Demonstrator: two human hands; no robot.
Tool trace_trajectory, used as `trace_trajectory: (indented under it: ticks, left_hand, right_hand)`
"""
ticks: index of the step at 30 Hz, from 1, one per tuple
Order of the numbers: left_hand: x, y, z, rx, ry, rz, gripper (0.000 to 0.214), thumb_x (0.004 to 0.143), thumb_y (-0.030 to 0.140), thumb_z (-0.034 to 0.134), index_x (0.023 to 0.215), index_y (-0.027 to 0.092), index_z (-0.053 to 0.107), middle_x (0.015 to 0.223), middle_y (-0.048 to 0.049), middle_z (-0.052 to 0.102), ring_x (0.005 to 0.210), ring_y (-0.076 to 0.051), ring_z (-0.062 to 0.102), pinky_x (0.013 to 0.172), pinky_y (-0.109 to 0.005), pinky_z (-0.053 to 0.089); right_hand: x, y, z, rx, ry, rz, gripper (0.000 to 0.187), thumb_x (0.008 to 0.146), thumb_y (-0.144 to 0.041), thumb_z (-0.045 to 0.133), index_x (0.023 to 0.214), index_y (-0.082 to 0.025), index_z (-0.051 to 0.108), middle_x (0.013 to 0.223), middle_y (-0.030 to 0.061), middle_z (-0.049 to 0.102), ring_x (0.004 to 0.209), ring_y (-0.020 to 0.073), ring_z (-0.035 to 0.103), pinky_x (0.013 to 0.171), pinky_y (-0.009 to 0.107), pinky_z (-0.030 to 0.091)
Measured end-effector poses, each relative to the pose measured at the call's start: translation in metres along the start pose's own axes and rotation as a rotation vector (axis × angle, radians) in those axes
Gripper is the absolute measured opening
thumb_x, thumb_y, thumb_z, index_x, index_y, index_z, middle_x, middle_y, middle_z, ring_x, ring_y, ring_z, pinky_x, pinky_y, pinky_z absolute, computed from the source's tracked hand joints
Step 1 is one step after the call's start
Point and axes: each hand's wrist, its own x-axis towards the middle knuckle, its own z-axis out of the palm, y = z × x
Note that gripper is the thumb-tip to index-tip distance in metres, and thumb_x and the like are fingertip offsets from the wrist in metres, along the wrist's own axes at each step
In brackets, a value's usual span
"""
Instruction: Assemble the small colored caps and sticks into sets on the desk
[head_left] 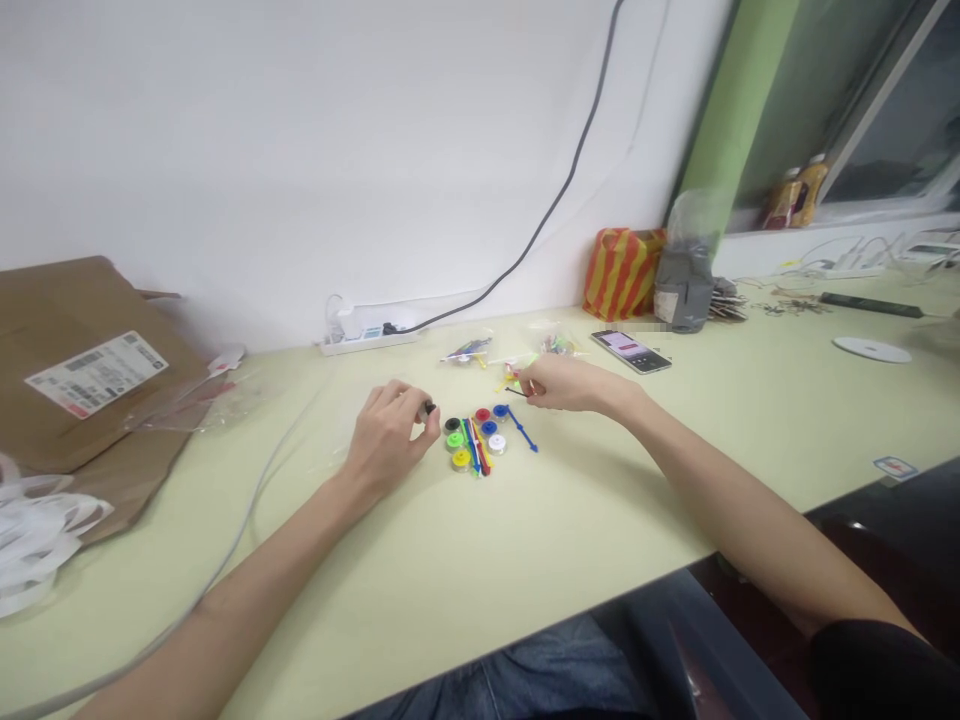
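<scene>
My left hand [391, 432] rests on the pale table [525, 540], fingers curled, pinching a small black round piece [430, 408]. Just right of it lies a cluster of small coloured round pieces [474, 436] in black, red, blue, green, yellow and white, with thin coloured sticks [480, 447] among them. A blue stick [523, 428] lies beside the cluster. My right hand [564, 383] is closed in a pinch on a thin dark stick [516, 392], a little behind and right of the cluster. Small clear bags of coloured parts [469, 350] lie behind both hands.
A white power strip [367, 335] with a grey cable sits by the wall. A phone [631, 351], a striped bag [621, 270] and a grey pouch [684, 285] stand at the right rear. Brown cardboard [82, 370] and white straps [37, 530] fill the left.
</scene>
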Motion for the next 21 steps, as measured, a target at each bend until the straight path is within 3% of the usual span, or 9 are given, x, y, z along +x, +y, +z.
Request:
trace_trajectory:
  ticks: [10,15,21]
  left_hand:
    - [0.0,0.001,0.001,0.006,0.004,0.015,0.006,0.09,0.019,0.054,0.085,0.02,0.057,0.075,-0.0034,0.063,0.08,-0.022,0.057,0.075,-0.038,0.046]
    - [0.001,0.002,0.0,-0.003,-0.006,-0.002,0.007,0.089,0.02,0.053,0.084,0.02,0.058,0.075,-0.0038,0.063,0.081,-0.022,0.058,0.076,-0.039,0.046]
    - [0.0,0.002,0.001,-0.002,-0.014,-0.003,0.007,0.091,0.02,0.052,0.085,0.02,0.056,0.075,-0.0038,0.062,0.082,-0.022,0.057,0.077,-0.039,0.046]
  right_hand:
    - [0.003,0.005,0.003,0.122,-0.044,-0.112,0.007,0.076,-0.011,0.065,0.079,-0.018,0.063,0.078,0.0018,0.066,0.065,0.013,0.053,0.056,0.026,0.032]
    - [0.003,0.011,0.004,0.185,-0.162,-0.105,0.011,0.073,-0.01,0.066,0.079,-0.018,0.063,0.079,0.0014,0.066,0.066,0.0138,0.056,0.057,0.025,0.036]
    - [-0.001,0.016,0.001,0.197,-0.218,-0.059,0.018,0.069,0.0,0.059,0.075,-0.017,0.063,0.077,0.0021,0.066,0.067,0.0142,0.056,0.057,0.025,0.037]
